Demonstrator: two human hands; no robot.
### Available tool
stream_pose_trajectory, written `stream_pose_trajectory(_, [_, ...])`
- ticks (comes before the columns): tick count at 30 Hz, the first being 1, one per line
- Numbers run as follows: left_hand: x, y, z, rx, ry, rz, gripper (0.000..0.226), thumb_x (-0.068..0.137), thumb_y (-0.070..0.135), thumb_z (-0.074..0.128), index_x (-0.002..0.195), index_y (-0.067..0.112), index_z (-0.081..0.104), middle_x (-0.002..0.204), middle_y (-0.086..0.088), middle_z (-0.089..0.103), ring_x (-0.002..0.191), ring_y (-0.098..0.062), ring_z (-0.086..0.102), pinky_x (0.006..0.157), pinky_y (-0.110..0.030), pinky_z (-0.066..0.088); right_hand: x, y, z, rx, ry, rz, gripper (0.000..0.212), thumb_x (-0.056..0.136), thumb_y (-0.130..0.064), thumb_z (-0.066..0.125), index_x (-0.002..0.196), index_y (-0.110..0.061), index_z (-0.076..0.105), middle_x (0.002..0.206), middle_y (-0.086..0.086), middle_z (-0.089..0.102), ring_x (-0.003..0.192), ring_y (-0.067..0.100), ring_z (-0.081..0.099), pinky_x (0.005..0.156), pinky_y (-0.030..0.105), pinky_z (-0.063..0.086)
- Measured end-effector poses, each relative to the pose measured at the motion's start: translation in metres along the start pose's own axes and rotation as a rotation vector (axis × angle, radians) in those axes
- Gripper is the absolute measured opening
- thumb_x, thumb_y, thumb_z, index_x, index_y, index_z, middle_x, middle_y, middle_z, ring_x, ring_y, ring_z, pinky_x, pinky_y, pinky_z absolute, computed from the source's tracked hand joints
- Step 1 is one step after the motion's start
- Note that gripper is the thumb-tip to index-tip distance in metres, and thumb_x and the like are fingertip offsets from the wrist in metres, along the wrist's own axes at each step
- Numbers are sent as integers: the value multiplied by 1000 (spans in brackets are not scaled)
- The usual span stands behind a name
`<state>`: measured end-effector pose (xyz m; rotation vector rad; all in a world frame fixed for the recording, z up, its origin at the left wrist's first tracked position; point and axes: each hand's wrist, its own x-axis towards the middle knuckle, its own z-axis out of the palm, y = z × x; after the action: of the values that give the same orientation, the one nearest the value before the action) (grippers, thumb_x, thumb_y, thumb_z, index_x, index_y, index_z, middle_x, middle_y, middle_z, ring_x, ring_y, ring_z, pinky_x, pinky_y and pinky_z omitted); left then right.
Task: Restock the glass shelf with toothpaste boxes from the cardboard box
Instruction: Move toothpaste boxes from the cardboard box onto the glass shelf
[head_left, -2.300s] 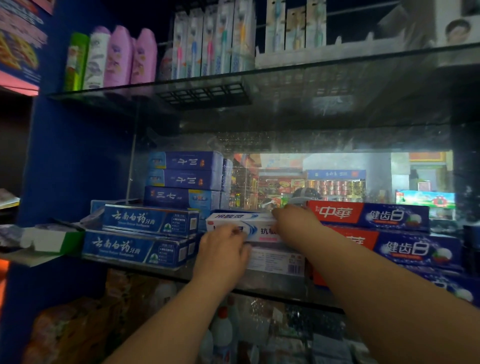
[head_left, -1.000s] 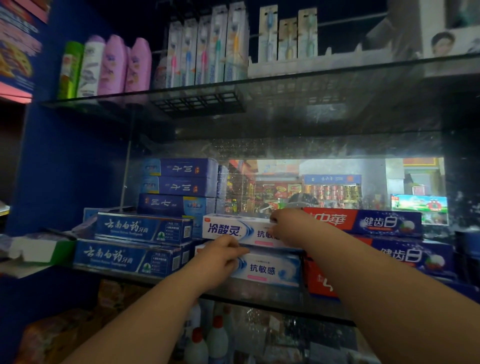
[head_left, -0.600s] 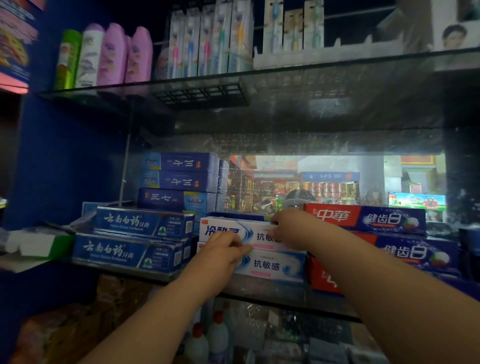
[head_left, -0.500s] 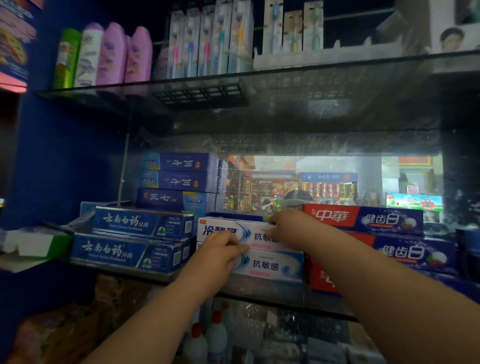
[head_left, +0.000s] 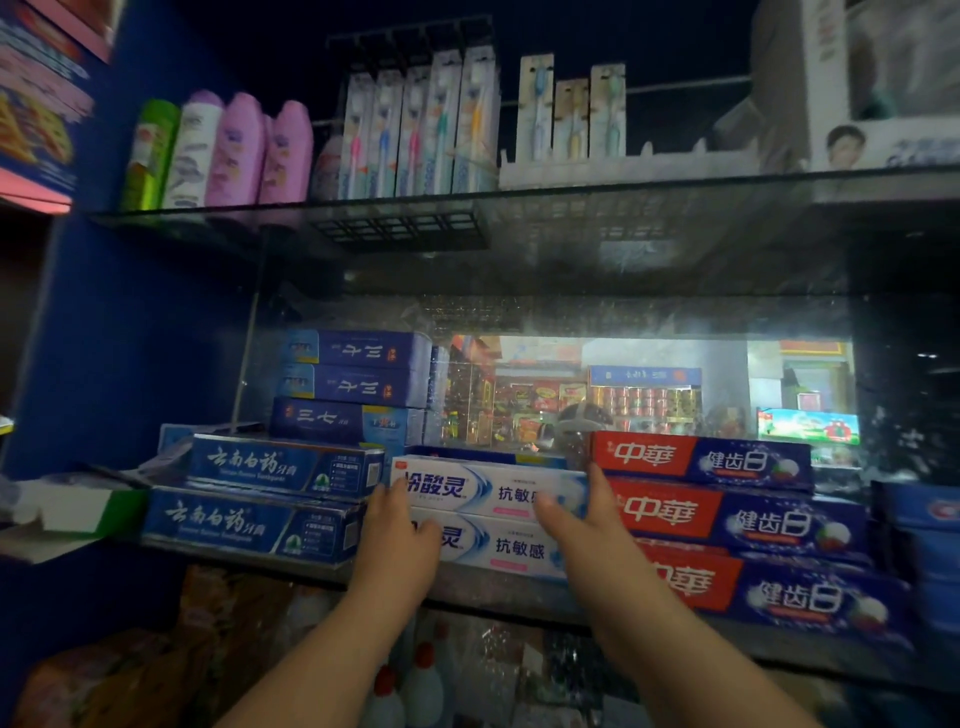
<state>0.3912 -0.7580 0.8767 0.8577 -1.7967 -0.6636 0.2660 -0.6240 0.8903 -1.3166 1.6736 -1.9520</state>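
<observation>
On the shelf (head_left: 493, 590), two stacked white boxes (head_left: 467, 488), blue swirl and pink stripe, the upper pressed endwise between straight-fingered left hand (head_left: 400, 540) and right hand (head_left: 582, 514).

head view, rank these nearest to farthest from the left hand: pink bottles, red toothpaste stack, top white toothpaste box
1. top white toothpaste box, middle of the glass shelf, touched by the left hand.
2. red toothpaste stack, to the right, past the right hand.
3. pink bottles, upper shelf, far left.

White-blue toothpaste boxes (head_left: 483, 488); seemingly pink bottles (head_left: 260, 150)
</observation>
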Motion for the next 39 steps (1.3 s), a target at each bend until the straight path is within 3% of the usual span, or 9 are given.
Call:
stream_pose_trajectory(3, [2, 12, -6, -91, -46, -151, 51, 89, 7, 48, 138, 14, 35, 133, -11, 49, 103, -21, 48, 87, -31, 41, 1, 15, 7, -42, 51, -14, 79, 86, -39, 63, 147, -43, 12, 153, 0, 31, 129, 26, 48, 99, 46, 49])
stream_pose_trajectory(6, [8, 20, -10, -139, -93, -280, 51, 90, 5, 49, 138, 11, 32, 129, -14, 52, 93, -20, 44, 77, -29, 37, 2, 14, 9, -72, 56, 4, 82, 90, -38, 59, 151, -38, 5, 158, -2, 20, 134, 25, 41, 90, 35, 52])
stream_pose_trajectory(9, [18, 20, -8, -138, -112, -375, 58, 88, 7, 54, 140, 6, 29, 129, -16, 52, 105, -27, 50, 82, -32, 41, 2, 16, 12, -100, 44, 69, 85, 86, -39, 61, 151, -38, 5, 158, -1, 18, 133, 29, 40, 102, 44, 45])
stream_pose_trajectory(14, [24, 24, 2, 31, -101, -415, 62, 91, 12, 53, 144, -2, 23, 140, -22, 44, 127, -35, 47, 99, -36, 40, 9, 11, 19, -180, 106, 149, 87, 84, -27, 64, 151, -33, 8, 156, 4, 14, 121, 32, 50, 94, 44, 52])
stream_pose_trajectory(17, [27, 23, 7, 61, -114, -446, 59, 91, 13, 53, 143, 3, 27, 139, -19, 45, 124, -33, 47, 96, -36, 41, 10, 11, 21, -239, 111, 159, 87, 85, -24, 64, 151, -31, 8, 155, 8, 12, 121, 32, 49, 95, 44, 52])
stream_pose_trajectory(20, [27, 21, 6, 80, -123, -459, 54, 89, 16, 55, 138, 6, 35, 137, -16, 48, 119, -31, 50, 90, -33, 42, 9, 15, 22, -223, 114, 139, 84, 80, -26, 65, 148, -31, 15, 147, 10, 31, 112, 29, 56, 89, 43, 55])
stream_pose_trajectory(28, [28, 10, 7, 157, -123, -390, 44, 91, 17, 51, 132, 5, 40, 136, -17, 48, 120, -31, 49, 96, -35, 41, 11, 20, 21, -176, 90, 135, 92, 62, -37, 63, 143, -34, 20, 137, 5, 45, 106, 27, 60, 85, 44, 56])
stream_pose_trajectory(34, [22, 3, 8, 164, -96, -312, 50, 91, 18, 48, 138, 8, 32, 137, -17, 46, 123, -34, 47, 100, -40, 39, 3, 11, 18, -289, 97, 111, 90, 90, -18, 62, 152, -30, -2, 158, 2, 2, 128, 22, 40, 86, 23, 43])
stream_pose_trajectory(39, [20, 1, 10, 191, -100, -307, 55, 90, 18, 50, 140, 11, 29, 139, -15, 45, 124, -33, 46, 103, -43, 39, -1, 2, 18, -312, 43, 154, 96, 89, -20, 63, 151, -32, -9, 158, 4, 2, 135, 24, 34, 103, 32, 41])
